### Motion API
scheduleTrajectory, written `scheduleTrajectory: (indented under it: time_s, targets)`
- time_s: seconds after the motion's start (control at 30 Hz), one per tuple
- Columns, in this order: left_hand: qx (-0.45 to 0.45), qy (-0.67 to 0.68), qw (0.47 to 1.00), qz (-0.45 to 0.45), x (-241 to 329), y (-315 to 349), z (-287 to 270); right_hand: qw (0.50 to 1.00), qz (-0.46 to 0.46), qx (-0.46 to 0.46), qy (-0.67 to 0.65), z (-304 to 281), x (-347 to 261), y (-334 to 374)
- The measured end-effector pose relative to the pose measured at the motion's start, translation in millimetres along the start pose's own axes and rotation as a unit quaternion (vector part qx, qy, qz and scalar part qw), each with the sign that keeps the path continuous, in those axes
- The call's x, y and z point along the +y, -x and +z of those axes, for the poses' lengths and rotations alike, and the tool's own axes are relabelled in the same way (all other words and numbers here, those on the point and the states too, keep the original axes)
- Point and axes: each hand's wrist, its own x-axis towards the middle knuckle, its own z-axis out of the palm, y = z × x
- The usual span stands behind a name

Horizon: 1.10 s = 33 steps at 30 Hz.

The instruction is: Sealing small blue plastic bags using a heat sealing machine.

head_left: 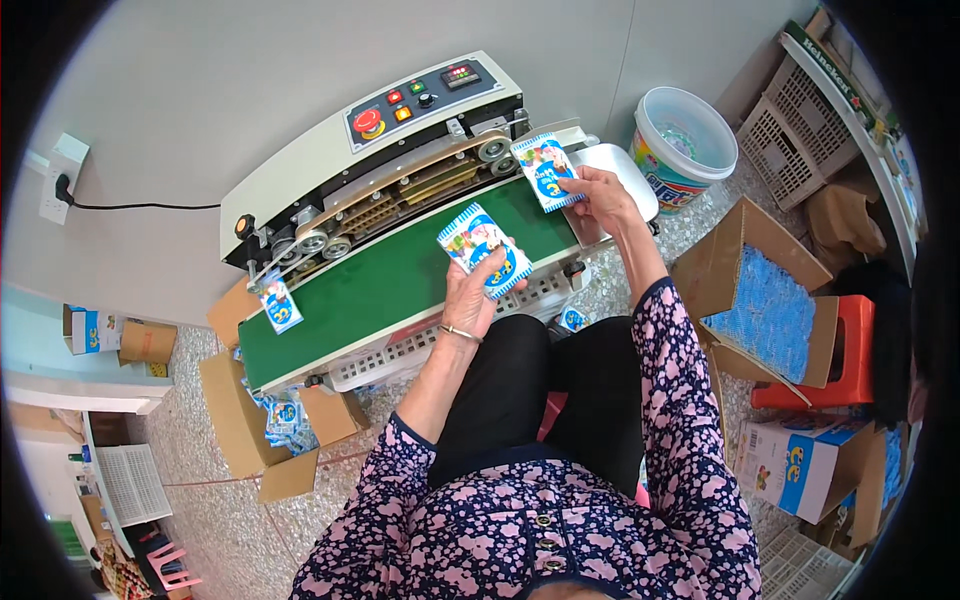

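Observation:
My left hand [470, 296] grips a small blue-and-white printed packet [478, 238] over the near edge of a green conveyor belt [375, 292]. Whether more packets lie beneath it I cannot tell. Between the thumb and fingers of my right hand [606, 203] is a similar packet [543, 163], its upper edge close to the right end of the sealing machine's [290, 172] rollers and bands. At the belt's left end another packet [280, 303] lies by the rollers. The control panel [425, 100] has lit buttons and a red stop knob.
A cardboard box [232, 415] with packets sits below the belt's left end. Right of me, an open carton [690, 262] holds many blue pouches, beside a red stool [850, 340]. A white plastic tub [672, 185] stands beyond the machine's right end. A power cord [140, 207] runs to a wall socket.

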Motion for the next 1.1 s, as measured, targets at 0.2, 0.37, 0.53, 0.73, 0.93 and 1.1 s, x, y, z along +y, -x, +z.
scheduleTrajectory:
  time_s: [0.2, 0.37, 0.53, 0.73, 0.93, 1.1]
  targets:
    - [-0.008, -0.002, 1.0, -0.016, 1, 2, -2, 0.997, 0.041, -0.02, 0.07, 21, -12, -15]
    - [-0.01, -0.002, 1.0, -0.022, -2, 2, -2, 0.993, 0.055, -0.04, 0.095, 31, -7, -20]
    - [-0.01, -0.004, 1.0, -0.017, 5, 4, -6, 0.998, 0.049, -0.018, 0.036, 14, -4, -6]
    - [-0.028, -0.005, 0.999, -0.024, -5, 2, 2, 0.999, 0.038, 0.015, -0.007, -1, -7, -12]
    - [-0.022, -0.005, 0.999, -0.025, -2, 8, 3, 0.993, 0.037, 0.005, 0.113, 32, -12, -18]
    - [-0.014, -0.011, 0.999, -0.028, -1, 9, 1, 0.991, -0.004, -0.012, 0.132, 50, 1, -25]
